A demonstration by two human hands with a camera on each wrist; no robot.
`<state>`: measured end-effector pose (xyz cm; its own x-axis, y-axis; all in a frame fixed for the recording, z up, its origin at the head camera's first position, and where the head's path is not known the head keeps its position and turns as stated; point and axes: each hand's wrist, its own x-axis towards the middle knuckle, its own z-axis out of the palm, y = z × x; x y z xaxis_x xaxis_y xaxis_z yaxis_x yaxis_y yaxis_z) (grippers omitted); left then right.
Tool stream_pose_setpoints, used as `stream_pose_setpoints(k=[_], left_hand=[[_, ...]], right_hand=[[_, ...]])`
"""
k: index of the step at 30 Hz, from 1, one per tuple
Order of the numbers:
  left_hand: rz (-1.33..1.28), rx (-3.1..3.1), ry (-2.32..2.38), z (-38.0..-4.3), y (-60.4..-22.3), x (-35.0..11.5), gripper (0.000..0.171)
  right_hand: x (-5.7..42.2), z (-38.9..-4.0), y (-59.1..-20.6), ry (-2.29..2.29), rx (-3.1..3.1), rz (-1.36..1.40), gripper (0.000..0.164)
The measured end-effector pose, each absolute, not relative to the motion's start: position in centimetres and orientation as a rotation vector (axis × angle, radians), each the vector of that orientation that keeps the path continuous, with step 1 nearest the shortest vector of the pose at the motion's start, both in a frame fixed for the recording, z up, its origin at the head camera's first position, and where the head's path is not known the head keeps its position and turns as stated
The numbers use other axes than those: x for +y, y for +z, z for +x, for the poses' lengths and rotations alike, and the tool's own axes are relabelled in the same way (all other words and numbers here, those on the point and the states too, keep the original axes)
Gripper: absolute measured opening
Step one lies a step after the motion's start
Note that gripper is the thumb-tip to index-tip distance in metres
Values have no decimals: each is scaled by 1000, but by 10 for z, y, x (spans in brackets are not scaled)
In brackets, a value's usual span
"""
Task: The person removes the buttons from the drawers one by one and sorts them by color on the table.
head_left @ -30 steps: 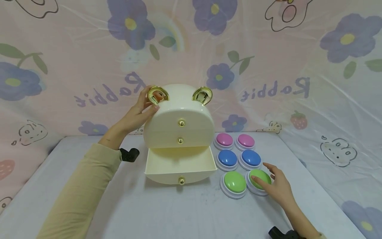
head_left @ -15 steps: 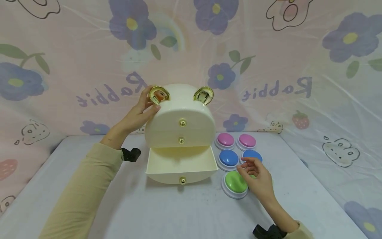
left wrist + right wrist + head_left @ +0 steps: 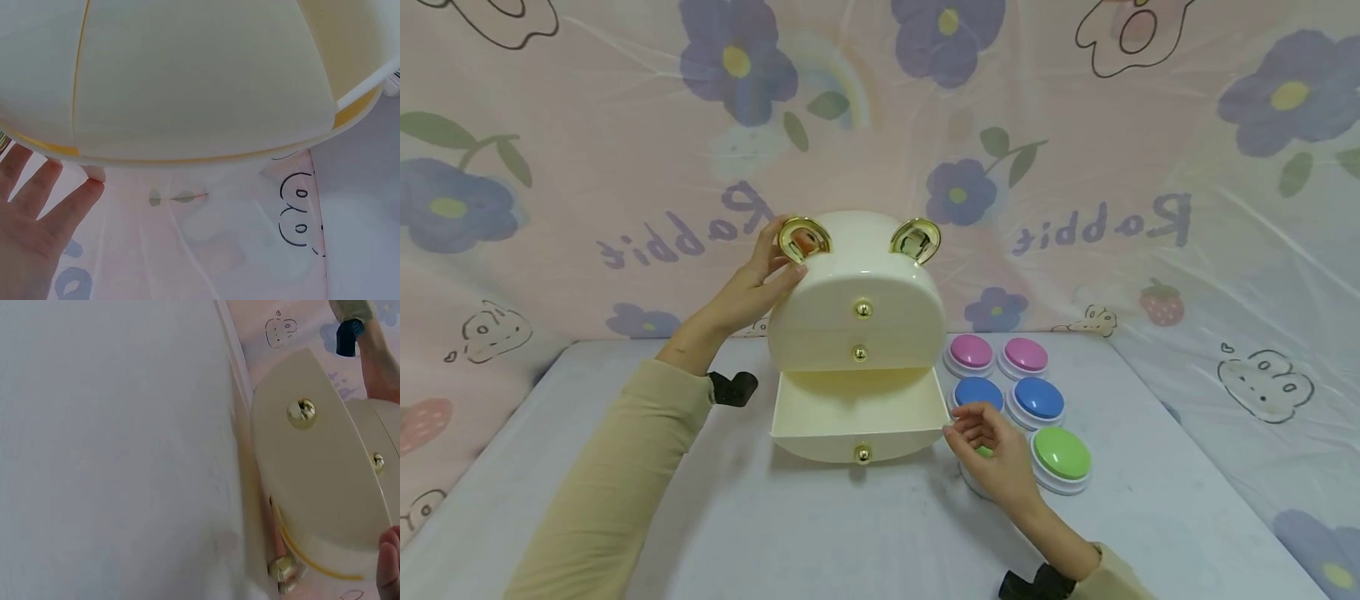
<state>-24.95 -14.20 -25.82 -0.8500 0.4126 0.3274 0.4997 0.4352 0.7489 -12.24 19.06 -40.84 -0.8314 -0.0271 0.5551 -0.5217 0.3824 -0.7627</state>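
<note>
A cream toy drawer cabinet (image 3: 857, 283) with gold ears and gold knobs stands on the table, its bottom drawer (image 3: 861, 404) pulled out. No contents show in that drawer. At the upper left, my left hand (image 3: 748, 292) holds the cabinet around the left ear (image 3: 805, 240), thumb low at the ear's base and fingers behind it. The left wrist view shows spread fingers (image 3: 44, 187) against the cabinet. My right hand (image 3: 996, 454), fingers loosely bent and holding nothing, is at the drawer's front right corner. It partly covers a green-topped round button (image 3: 973, 481).
Right of the cabinet, round push buttons with white bases stand in pairs: pink (image 3: 972, 352), blue (image 3: 1038, 398) and green (image 3: 1062, 454). A patterned cloth (image 3: 865, 150) hangs behind the white table (image 3: 820, 533). Black wrist mounts (image 3: 733, 388) sit on both forearms.
My right hand has moved left from the right green button, across the left one, to the drawer's corner. The left hand, cabinet and drawer have stayed in place.
</note>
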Motion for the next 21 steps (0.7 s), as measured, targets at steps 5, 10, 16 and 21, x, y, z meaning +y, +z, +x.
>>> stream_pose_setpoints(k=[5,10,16,21], left_hand=[[-823,-2577,-1400,-250,-258,-142,72],[-825,-2578,-1399,-249,-258,-142,73],[-826,-2571,-1399,-250,-258,-141,72],[-818,-2576,-1393,-250,-258,-141,72]], right_hand=[[180,-122,-411,1476,-2147,538,25],[171,-121,-412,1557,-2153,583,23],[161,-119,-414,1630,-2148,695,20],[153,-117,-416,1677,-2167,735,18]])
